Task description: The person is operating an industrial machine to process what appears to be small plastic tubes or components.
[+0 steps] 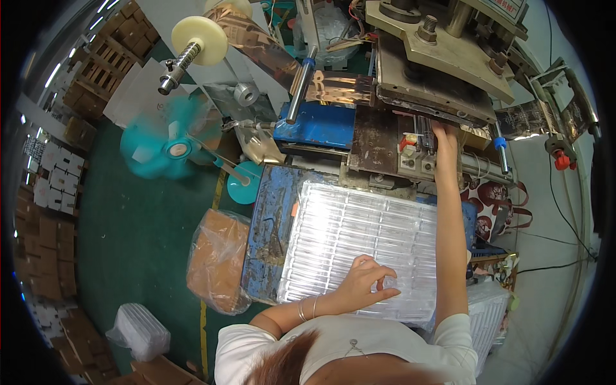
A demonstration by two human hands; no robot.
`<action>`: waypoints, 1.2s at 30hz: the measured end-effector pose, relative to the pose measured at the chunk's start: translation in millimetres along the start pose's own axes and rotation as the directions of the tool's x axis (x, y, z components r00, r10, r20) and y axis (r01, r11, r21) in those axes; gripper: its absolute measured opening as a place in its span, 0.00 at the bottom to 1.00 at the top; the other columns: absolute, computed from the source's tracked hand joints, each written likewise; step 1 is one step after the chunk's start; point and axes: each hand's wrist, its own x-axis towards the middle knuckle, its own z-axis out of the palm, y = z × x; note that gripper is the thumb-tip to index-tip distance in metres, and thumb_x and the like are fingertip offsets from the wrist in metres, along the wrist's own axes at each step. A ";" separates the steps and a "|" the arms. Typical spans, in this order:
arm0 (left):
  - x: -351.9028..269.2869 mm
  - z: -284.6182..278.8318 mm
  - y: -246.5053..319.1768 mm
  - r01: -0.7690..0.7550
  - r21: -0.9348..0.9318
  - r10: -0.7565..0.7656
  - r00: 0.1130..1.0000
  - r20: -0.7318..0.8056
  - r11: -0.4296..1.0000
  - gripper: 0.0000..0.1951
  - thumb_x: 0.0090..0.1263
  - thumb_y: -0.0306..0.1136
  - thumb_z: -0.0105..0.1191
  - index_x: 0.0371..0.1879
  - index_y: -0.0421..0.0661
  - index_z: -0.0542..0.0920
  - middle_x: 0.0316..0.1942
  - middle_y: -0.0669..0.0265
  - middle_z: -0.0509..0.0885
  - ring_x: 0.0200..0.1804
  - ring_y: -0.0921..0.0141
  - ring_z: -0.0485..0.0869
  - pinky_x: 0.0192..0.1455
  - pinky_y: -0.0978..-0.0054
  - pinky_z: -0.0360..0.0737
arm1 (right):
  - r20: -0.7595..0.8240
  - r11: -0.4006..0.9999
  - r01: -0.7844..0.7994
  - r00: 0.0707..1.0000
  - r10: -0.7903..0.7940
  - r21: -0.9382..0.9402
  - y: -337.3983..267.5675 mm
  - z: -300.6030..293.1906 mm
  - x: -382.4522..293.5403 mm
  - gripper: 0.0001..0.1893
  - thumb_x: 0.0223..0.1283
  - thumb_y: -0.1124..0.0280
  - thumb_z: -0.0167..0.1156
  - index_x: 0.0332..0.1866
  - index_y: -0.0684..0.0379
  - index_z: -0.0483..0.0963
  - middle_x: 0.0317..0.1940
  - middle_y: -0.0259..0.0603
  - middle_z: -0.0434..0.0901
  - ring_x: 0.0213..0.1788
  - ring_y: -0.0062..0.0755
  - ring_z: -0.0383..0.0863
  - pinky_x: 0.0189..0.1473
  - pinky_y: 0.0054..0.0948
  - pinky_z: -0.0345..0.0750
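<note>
A clear plastic tray (356, 231) with rows of long narrow compartments lies before me on a worn blue metal table (262, 240). Over its near part hovers my left hand (368, 281), fingers loosely curled and thumb apart from the forefinger; no held thing can be made out. My right hand (445, 132) reaches forward under the heated plate (433, 82) of a hot-stamping press. The upper plate hides its fingertips, so what they touch cannot be told. Next to that hand, a small fixture (417, 149) with clear parts and a red piece sits on the dark press bed (373, 139).
Copper-coloured foil (260, 48) runs from a reel (199, 41) at left into the press; used foil (527, 120) leaves at right. A teal fan (178, 147) spins at left. A plastic-wrapped carton (219, 262) stands beside the table. More plastic trays (486, 308) are at right.
</note>
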 end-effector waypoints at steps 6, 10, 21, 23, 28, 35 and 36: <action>1.7 1.6 -0.7 0.026 0.006 -0.026 0.999 0.035 1.000 0.13 0.50 0.37 0.61 0.34 0.47 0.77 0.23 0.72 0.75 0.28 0.76 0.71 0.54 0.71 0.57 | -0.008 0.999 0.037 0.999 -0.037 -0.009 1.7 -0.9 1.6 0.22 0.54 0.62 0.52 0.51 0.65 0.63 0.45 0.41 0.70 0.47 0.28 0.67 0.52 0.22 0.60; 3.3 2.0 0.0 -0.002 0.025 0.002 1.000 -0.009 1.000 0.13 0.50 0.38 0.61 0.32 0.46 0.77 0.15 0.73 0.72 0.29 0.74 0.70 0.48 0.72 0.60 | 0.013 0.999 0.026 1.000 -0.025 -0.034 5.3 -2.7 3.7 0.23 0.55 0.61 0.52 0.51 0.65 0.63 0.46 0.42 0.69 0.47 0.29 0.67 0.51 0.23 0.60; -1.7 -0.5 -1.6 0.012 0.057 -0.011 1.000 -0.010 0.998 0.13 0.51 0.38 0.60 0.32 0.46 0.77 0.15 0.74 0.72 0.29 0.74 0.71 0.48 0.72 0.61 | 0.001 0.998 0.025 1.000 -0.025 -0.054 11.9 1.7 4.1 0.24 0.54 0.61 0.53 0.52 0.65 0.63 0.49 0.43 0.69 0.51 0.31 0.66 0.55 0.24 0.58; -3.3 -1.2 -3.0 0.015 0.070 -0.014 1.000 -0.013 0.997 0.13 0.51 0.37 0.60 0.32 0.47 0.77 0.16 0.74 0.72 0.29 0.74 0.71 0.48 0.72 0.60 | -0.005 0.998 0.025 1.000 -0.025 -0.056 7.7 2.9 1.5 0.24 0.53 0.61 0.53 0.52 0.65 0.63 0.49 0.43 0.69 0.51 0.31 0.66 0.55 0.24 0.58; 4.5 1.0 0.5 -0.002 0.025 -0.001 0.994 0.107 1.000 0.12 0.50 0.37 0.60 0.32 0.47 0.78 0.18 0.71 0.73 0.31 0.73 0.71 0.49 0.70 0.61 | -0.100 0.983 -0.118 0.986 0.132 0.139 -8.5 -48.9 -16.2 0.18 0.55 0.58 0.51 0.47 0.57 0.66 0.45 0.32 0.69 0.51 0.22 0.66 0.50 0.26 0.62; -7.7 1.1 -12.7 0.260 -0.088 -0.249 0.961 0.124 0.962 0.11 0.51 0.32 0.59 0.32 0.45 0.77 0.33 0.66 0.78 0.36 0.67 0.72 0.48 0.72 0.64 | 0.010 0.957 -0.271 0.962 0.273 -0.099 -52.1 -191.3 -98.7 0.12 0.55 0.65 0.51 0.42 0.59 0.70 0.35 0.34 0.75 0.35 0.19 0.74 0.36 0.16 0.70; -6.3 5.9 -9.9 0.253 -0.076 -0.242 0.961 0.134 0.964 0.10 0.51 0.32 0.59 0.33 0.45 0.77 0.33 0.66 0.78 0.36 0.67 0.71 0.48 0.72 0.64 | -0.095 0.949 -0.295 0.954 0.285 -0.109 -49.4 -221.6 -100.2 0.15 0.54 0.63 0.53 0.44 0.59 0.70 0.37 0.34 0.76 0.38 0.19 0.73 0.37 0.18 0.69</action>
